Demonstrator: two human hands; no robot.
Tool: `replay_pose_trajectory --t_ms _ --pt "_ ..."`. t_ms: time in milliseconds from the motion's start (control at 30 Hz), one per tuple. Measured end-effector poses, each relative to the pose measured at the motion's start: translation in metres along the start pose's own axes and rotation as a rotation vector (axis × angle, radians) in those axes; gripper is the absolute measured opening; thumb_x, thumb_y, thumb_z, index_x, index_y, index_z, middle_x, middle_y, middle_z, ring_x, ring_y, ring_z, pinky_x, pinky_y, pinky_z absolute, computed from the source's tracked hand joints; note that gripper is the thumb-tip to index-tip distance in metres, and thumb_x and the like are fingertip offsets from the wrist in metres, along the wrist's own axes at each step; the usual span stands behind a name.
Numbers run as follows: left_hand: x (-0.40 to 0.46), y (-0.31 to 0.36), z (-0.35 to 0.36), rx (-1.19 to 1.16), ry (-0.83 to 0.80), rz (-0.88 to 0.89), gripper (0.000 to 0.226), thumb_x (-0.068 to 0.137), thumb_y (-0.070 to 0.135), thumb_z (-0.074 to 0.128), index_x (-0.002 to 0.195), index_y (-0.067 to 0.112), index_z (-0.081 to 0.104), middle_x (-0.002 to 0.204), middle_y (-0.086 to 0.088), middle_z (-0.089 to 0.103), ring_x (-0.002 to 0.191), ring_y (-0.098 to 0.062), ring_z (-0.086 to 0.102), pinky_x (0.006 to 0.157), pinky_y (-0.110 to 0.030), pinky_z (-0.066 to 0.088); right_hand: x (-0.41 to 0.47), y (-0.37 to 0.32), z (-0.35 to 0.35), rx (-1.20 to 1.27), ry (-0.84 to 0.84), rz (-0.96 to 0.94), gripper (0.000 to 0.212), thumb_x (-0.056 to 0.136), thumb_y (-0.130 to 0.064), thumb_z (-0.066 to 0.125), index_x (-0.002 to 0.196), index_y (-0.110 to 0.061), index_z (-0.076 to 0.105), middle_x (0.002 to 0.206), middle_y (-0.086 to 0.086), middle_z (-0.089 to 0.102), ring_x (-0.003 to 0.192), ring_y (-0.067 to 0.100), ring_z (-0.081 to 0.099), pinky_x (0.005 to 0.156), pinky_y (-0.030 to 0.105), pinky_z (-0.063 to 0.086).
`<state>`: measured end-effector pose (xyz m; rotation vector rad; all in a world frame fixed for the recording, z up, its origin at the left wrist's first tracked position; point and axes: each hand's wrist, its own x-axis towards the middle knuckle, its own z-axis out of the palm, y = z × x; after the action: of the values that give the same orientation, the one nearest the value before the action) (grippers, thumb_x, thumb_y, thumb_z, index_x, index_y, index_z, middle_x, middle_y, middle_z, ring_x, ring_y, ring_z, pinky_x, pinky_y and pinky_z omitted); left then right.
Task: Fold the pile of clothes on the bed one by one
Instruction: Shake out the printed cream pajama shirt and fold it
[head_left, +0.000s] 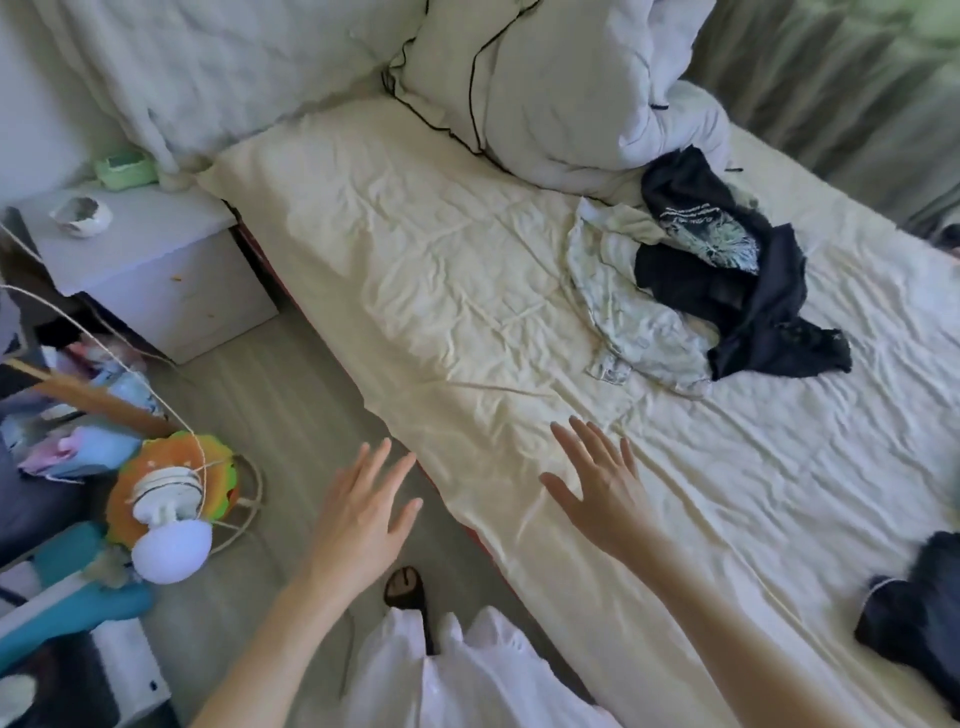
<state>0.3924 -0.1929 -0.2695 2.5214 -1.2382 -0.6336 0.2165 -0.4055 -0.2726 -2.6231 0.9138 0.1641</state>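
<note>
Reaching out ahead of the person, both hands are held flat with fingers spread and straight, gripping nothing. The left hand (363, 512) hovers at about 6 o'clock in the view, over the grey floor (291, 395) just off the bed's edge. The right hand (597, 486) sits just to its right, over the near edge of the cream sheet (441, 270); whether it touches the sheet I cannot tell.

Up at 2 o'clock from the hands, well apart from them, lies the pile of clothes (711, 280) on the bed: a dark navy garment (753, 306) with a pale printed patch rests on top of a crumpled light patterned garment (628, 317). Behind the pile, at 12 o'clock, a white duvet (571, 88) is bunched up with a thin black cable (472, 83) trailing across it.

At 4 o'clock, near the right edge of the view, another dark garment (919, 618) lies on the sheet. At 10 o'clock stands a white bedside cabinet (156, 270) with a small bowl (83, 215) on top. At 8 o'clock, a colourful toy (171, 493) and assorted clutter sit on the floor.
</note>
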Motion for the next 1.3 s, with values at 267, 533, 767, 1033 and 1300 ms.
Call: replay_pose_trajectory --t_ms 267,533,767,1033,1300 --pt "0.118 0.001 -0.013 0.019 -0.222 0.143 0.056 0.1 0.038 0.035 0.151 0.025 0.015 0.159 0.0 -0.001 0.146 -0.017 -0.008 0.119 -0.036 0.005 0.069 0.023 0.0 0.081 0.058 0.228 0.061 0.096 -0.047 0.042 0.149 -0.025 0.023 0.156 -0.001 0.023 0.145 0.018 0.015 0.117 0.041 0.004" --pt "0.272 0.052 0.05 -0.027 -0.278 0.155 0.055 0.099 0.033 0.04 0.15 0.025 0.019 0.159 0.0 0.005 0.146 -0.018 0.0 0.117 -0.031 0.006 0.163 0.141 0.032 0.054 -0.054 0.324 0.056 0.098 -0.043 0.04 0.148 -0.022 0.026 0.154 0.0 0.028 0.144 0.017 0.018 0.117 0.038 0.007" --pt "0.377 0.069 0.167 0.233 -0.569 0.155 0.058 0.1 0.031 0.035 0.151 0.027 0.009 0.159 -0.003 -0.009 0.146 -0.023 -0.007 0.117 -0.039 0.004 0.282 0.245 0.083 0.0 -0.124 0.401 0.052 0.098 -0.033 0.042 0.145 -0.017 0.03 0.148 0.004 0.036 0.137 0.021 0.03 0.111 0.035 0.023" --pt "0.431 0.042 0.243 0.448 -0.699 0.262 0.069 0.097 0.035 0.038 0.15 0.033 -0.006 0.155 0.001 -0.026 0.144 -0.022 -0.019 0.117 -0.044 0.002 0.372 0.313 0.137 -0.149 -0.04 0.39 0.045 0.096 -0.035 0.049 0.137 -0.018 0.042 0.14 0.005 0.043 0.128 0.026 0.039 0.102 0.04 0.033" --pt "0.444 0.062 0.232 0.129 -0.713 0.1 0.046 0.1 0.03 0.038 0.145 0.025 0.035 0.159 -0.006 0.008 0.146 -0.02 0.008 0.114 -0.035 0.016 0.346 0.284 0.127 0.449 0.36 0.42 0.018 0.092 -0.003 0.054 0.079 0.005 0.063 0.076 0.014 0.061 0.07 0.023 0.051 0.061 0.034 0.034"
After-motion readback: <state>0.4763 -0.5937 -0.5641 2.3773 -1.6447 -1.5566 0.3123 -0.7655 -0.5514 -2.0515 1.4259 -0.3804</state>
